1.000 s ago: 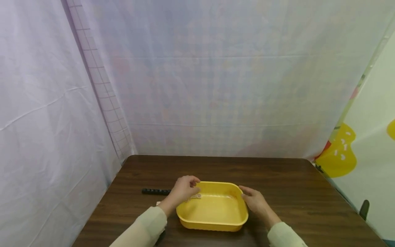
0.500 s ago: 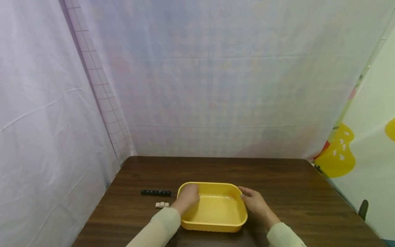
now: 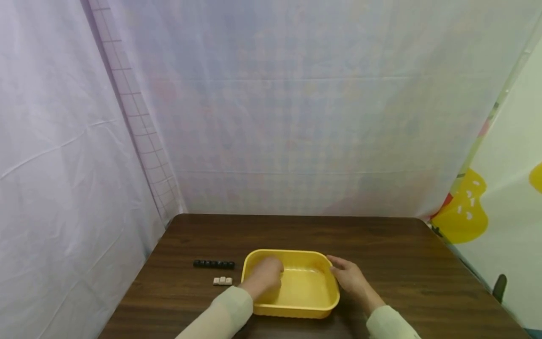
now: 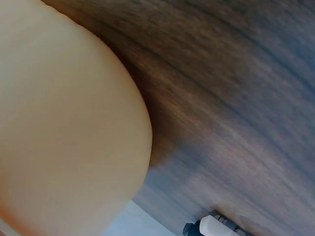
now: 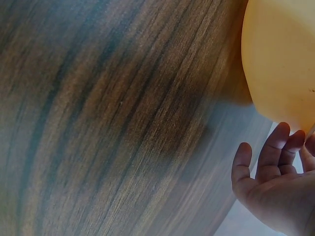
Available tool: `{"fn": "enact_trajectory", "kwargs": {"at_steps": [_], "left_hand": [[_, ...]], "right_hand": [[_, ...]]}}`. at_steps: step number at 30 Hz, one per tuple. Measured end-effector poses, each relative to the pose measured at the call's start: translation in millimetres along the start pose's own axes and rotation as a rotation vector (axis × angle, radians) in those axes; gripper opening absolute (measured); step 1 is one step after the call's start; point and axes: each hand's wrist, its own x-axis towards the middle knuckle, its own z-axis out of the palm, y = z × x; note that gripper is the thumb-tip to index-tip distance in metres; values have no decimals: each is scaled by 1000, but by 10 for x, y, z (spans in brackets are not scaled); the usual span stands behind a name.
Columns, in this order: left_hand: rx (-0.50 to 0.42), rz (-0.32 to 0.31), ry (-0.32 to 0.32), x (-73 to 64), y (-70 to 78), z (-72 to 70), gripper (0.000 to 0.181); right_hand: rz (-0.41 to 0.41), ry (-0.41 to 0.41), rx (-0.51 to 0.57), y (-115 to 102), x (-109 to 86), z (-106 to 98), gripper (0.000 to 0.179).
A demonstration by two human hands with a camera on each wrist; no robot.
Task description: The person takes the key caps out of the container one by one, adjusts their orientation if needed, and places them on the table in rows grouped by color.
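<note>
A rectangular yellow plastic basin [image 3: 296, 311] sits on the dark wooden table [image 3: 381, 245]. My left hand [image 3: 264, 278] reaches down inside its left part, knuckles up. The fingertips are hidden from above, and I cannot tell what they hold. At the right far corner my right hand [image 3: 349, 278] holds the rim; in the right wrist view its fingers [image 5: 268, 155] bend up against the basin's outer wall [image 5: 283, 64]. Left of the basin lie a row of black keycap-like blocks [image 3: 213, 264] and a short row of white ones [image 3: 222, 281].
White cloth [image 3: 67, 165] hangs on the left, and a pale curtain [image 3: 296, 117] closes off the back of the table. On the right stands a white sheet with yellow shapes [image 3: 463, 207]. A dark rounded object [image 3: 499, 288] stands by the right table edge.
My left hand has moved from over the basin's left rim down inside it and a little right, uncovering the white row on the table. My right hand stays at the rim.
</note>
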Motion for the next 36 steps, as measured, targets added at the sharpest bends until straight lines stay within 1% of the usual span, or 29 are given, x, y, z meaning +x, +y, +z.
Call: {"fn": "enact_trajectory", "kwargs": {"at_steps": [2, 5, 7, 9, 11, 14, 15, 17, 19, 22, 25, 27, 30, 33, 36], "left_hand": [[56, -5, 6, -4, 16, 4, 30], [115, -23, 27, -4, 21, 14, 35], [119, -32, 25, 0, 14, 23, 35], [97, -32, 29, 5, 1, 29, 35], [48, -19, 41, 9, -18, 33, 30], [-37, 1, 69, 9, -46, 17, 13], [-73, 6, 77, 6, -52, 5, 10], [-142, 19, 85, -6, -59, -33, 15], [-215, 18, 80, -26, -62, -81, 19], [-336, 37, 88, -65, -77, -162, 20], [-411, 44, 96, -99, -122, -229, 23], [-428, 53, 113, -111, -165, -260, 24], [-463, 36, 122, -148, -238, -322, 24], [-527, -7, 125, -192, -324, -382, 21], [-592, -78, 139, -239, -426, -434, 20]], "right_hand": [[-2, 3, -4, 6, 0, 3, 40], [-6, 7, -4, 13, 2, 6, 40], [-9, 9, -6, 15, 1, 7, 40], [-13, 11, -9, 16, 1, 8, 40], [-15, 12, -7, 16, 1, 8, 40], [-15, 10, -3, 11, -1, 8, 40], [-14, 10, -1, 10, -1, 8, 40], [-9, 8, 4, 7, -3, 10, 40], [-6, 7, 12, 5, -3, 12, 39], [-8, 9, 16, 6, -2, 14, 39], [-12, 10, 15, 7, -1, 15, 39], [-17, 10, 17, 9, -3, 16, 39], [-17, 13, 25, 14, -3, 17, 39], [-20, 14, 30, 15, -1, 20, 39], [-14, 9, 30, 16, 0, 17, 39]]}}
